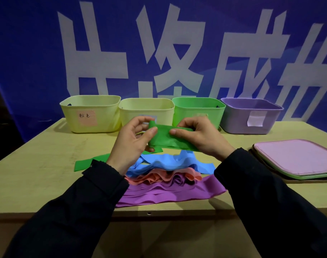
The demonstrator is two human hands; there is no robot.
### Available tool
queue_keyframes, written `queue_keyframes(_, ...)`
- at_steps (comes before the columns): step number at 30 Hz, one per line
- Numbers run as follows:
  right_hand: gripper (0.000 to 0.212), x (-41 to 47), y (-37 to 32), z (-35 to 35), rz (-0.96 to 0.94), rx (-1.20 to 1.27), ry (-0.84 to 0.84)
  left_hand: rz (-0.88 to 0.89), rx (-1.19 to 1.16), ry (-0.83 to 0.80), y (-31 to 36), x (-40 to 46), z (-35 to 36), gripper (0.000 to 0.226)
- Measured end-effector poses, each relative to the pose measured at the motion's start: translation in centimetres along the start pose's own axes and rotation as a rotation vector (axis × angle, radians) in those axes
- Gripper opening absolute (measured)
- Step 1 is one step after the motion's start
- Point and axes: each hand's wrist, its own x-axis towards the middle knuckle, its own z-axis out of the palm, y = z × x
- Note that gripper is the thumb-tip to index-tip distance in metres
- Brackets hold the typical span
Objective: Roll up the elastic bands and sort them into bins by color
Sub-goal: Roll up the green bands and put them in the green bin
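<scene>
1. Hands are meeting at the centre of the frame, both raised above the worktop [47, 146]; the left hand [130, 144] is pinching one end of a green band [164, 140] between thumb and fingers, and the right hand [199, 135] is gripping the other end with its fingers curled over the top edge.
2. The green band's loose tail is trailing down to the lower left, lying flat on the worktop.
3. Blue band [170, 162], salmon band [159, 176] and purple band [168, 194] are lying bunched just below the hands, the purple one reaching nearly to the front edge.
4. Four bins are standing along the back edge: yellow bin [90, 114], pale yellow bin [146, 110], green bin [198, 108], purple bin [250, 116], side by side.
5. Stacked lids [296, 159] are sitting at the right edge.
6. Bare worktop is showing at the left.
</scene>
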Motion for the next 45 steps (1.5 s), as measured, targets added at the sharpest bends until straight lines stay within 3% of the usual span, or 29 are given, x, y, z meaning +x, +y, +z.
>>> queue_keyframes(4, 0.018, -0.3, -0.2, -0.2, 0.074, 0.104, -0.09, 0.004, -0.006, -0.021, -0.3, -0.2, -0.2, 0.029)
queue_keyframes(7, 0.02, -0.3, 0.0, -0.1, 0.071, 0.079, -0.058, 0.025, 0.022, -0.018, -0.5, -0.2, -0.4, 0.019)
queue_keyframes(10, 0.021, -0.3, 0.1, -0.1, 0.081, 0.096, -0.053, 0.026, 0.041, 0.003, -0.3, -0.2, -0.5, 0.025)
queue_keyframes(18, 0.015, -0.6, 0.0, 0.2, 0.144, 0.345, -0.002, 0.02, 0.08, 0.154, -0.2, -0.1, -1.4, 0.02)
queue_keyframes(26, 0.008, -0.3, 0.0, 0.6, 0.135, 0.333, 0.072, -0.036, -0.126, 0.073, 0.3, -0.7, -0.6, 0.015)
queue_keyframes(31, 0.01, -0.1, -0.7, 1.1, 0.109, 0.312, 0.048, -0.035, -0.156, 0.029, 0.6, -0.7, -0.1, 0.023)
queue_keyframes(40, 0.007, 0.0, -0.6, 1.3, 0.103, 0.316, 0.052, -0.038, -0.103, 0.074, 0.6, -0.8, -0.3, 0.02)
queue_keyframes(45, 0.017, 0.1, -0.8, 1.7, 0.095, 0.311, 0.058, -0.014, -0.072, 0.026, 0.4, -0.8, 0.0, 0.032)
